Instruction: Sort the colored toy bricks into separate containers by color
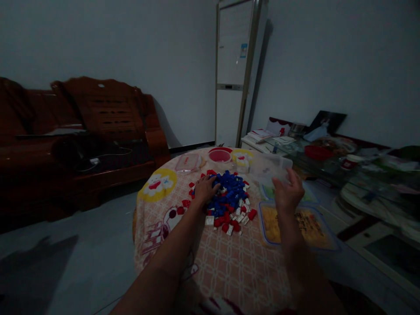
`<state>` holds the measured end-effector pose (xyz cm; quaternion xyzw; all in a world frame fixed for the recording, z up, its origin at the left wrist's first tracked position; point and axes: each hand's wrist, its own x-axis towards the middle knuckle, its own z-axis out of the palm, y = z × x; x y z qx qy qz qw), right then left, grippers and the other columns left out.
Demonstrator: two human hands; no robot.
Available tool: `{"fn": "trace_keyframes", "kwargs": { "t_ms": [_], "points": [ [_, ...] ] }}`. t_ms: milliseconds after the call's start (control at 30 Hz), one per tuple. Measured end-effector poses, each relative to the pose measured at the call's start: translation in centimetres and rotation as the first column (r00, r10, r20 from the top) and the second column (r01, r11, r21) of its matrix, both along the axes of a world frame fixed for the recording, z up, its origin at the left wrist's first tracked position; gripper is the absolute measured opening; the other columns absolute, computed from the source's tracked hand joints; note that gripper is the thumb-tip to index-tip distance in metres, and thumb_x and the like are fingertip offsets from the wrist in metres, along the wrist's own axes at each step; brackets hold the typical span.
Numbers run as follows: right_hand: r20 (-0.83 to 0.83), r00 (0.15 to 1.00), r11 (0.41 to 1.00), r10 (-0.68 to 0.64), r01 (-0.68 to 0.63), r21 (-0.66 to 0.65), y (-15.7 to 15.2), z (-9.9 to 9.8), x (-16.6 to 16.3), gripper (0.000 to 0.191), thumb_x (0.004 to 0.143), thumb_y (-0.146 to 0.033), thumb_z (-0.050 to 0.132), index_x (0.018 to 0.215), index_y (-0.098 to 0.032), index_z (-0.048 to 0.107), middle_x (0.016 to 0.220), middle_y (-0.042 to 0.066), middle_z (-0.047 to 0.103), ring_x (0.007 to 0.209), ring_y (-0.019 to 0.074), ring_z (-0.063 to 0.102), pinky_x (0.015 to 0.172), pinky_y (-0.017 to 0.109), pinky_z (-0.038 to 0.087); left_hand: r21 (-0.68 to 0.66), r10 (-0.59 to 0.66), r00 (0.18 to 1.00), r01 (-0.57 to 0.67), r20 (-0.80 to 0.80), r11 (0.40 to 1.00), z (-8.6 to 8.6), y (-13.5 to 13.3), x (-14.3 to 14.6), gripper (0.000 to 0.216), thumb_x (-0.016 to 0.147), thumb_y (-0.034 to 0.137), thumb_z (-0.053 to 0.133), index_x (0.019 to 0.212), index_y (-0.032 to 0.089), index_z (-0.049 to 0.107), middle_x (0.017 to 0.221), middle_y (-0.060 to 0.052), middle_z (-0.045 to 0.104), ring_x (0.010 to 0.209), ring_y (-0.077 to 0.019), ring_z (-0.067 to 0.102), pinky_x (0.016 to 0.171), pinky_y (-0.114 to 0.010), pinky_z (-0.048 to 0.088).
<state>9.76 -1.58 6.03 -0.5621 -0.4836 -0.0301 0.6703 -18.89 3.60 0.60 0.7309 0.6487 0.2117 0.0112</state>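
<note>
A heap of small building bricks [231, 192], blue on top with red and white ones around its edge, lies in the middle of the round table. My left hand [205, 190] rests on the heap's left side with fingers spread, touching the bricks; anything under the fingers is hidden. To the right, my right hand [289, 191] is closed on the near right edge of a clear plastic container [267, 166]. That container is tilted beyond the heap, and a few faint things seem to show through it.
Near my right forearm lies a blue-rimmed transparent lid or box [274, 240], with a green-tinted one [267, 192] behind it. A round tub [219, 156] and a clear lid [188, 163] stand at the far side. A patterned cloth [236, 267] covers the table; a cluttered glass table [328, 164] is right.
</note>
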Motion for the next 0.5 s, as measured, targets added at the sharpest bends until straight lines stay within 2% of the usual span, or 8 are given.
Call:
{"fn": "trace_keyframes", "kwargs": {
  "t_ms": [67,200,300,400,500],
  "points": [
    [-0.121,0.992,0.999,-0.043,0.039,-0.032,2.7,0.3,0.8,0.061,0.069,-0.034,0.071,0.126,-0.014,0.065,0.124,0.016,0.066,0.107,0.0292,0.065,0.096,0.047,0.052,0.030,0.004,1.000,-0.003,-0.008,1.000,-0.2,-0.1,0.2,0.050,0.097,0.048,0.047,0.139,0.023,0.059,0.145,-0.013,0.055,0.132,-0.0323,0.048,0.110,-0.048,0.036],
    [-0.315,0.940,0.987,-0.132,0.095,-0.130,8.8,0.9,1.6,0.066,0.067,-0.027,0.071,0.130,-0.011,0.060,0.126,0.015,0.066,0.112,0.0292,0.064,0.099,0.044,0.050,0.059,-0.048,0.999,0.049,-0.014,0.997,-0.5,-0.6,0.5,0.043,0.097,0.044,0.050,0.134,0.028,0.063,0.143,-0.009,0.057,0.132,-0.0309,0.048,0.112,-0.049,0.033],
    [-0.372,0.903,0.963,-0.214,0.131,-0.236,12.6,1.4,1.7,0.065,0.071,-0.024,0.068,0.133,-0.011,0.056,0.129,0.014,0.065,0.118,0.0278,0.062,0.104,0.042,0.047,0.046,-0.067,0.998,0.068,-0.008,0.997,-0.6,-0.7,0.4,0.043,0.096,0.044,0.052,0.134,0.027,0.064,0.142,-0.009,0.058,0.131,-0.0298,0.049,0.113,-0.048,0.032],
    [-0.385,0.870,0.913,-0.308,0.158,-0.376,15.2,1.6,1.6,0.064,0.078,-0.023,0.063,0.139,-0.010,0.048,0.140,0.016,0.056,0.131,0.0259,0.054,0.112,0.038,0.041,0.040,-0.074,0.997,0.074,-0.011,0.996,-0.6,-0.7,0.2,0.043,0.096,0.043,0.052,0.134,0.025,0.064,0.141,-0.010,0.058,0.130,-0.0302,0.050,0.113,-0.048,0.032],
    [-0.369,0.881,0.882,-0.297,0.105,-0.460,17.1,1.1,0.9,0.056,0.086,-0.025,0.053,0.140,-0.014,0.046,0.147,0.017,0.048,0.142,0.0259,0.042,0.114,0.038,0.040,0.054,-0.077,0.997,0.078,-0.006,0.995,-0.9,-0.5,0.1,0.043,0.096,0.043,0.052,0.135,0.026,0.063,0.141,-0.010,0.058,0.131,-0.0304,0.049,0.114,-0.049,0.032]
  ]
}}
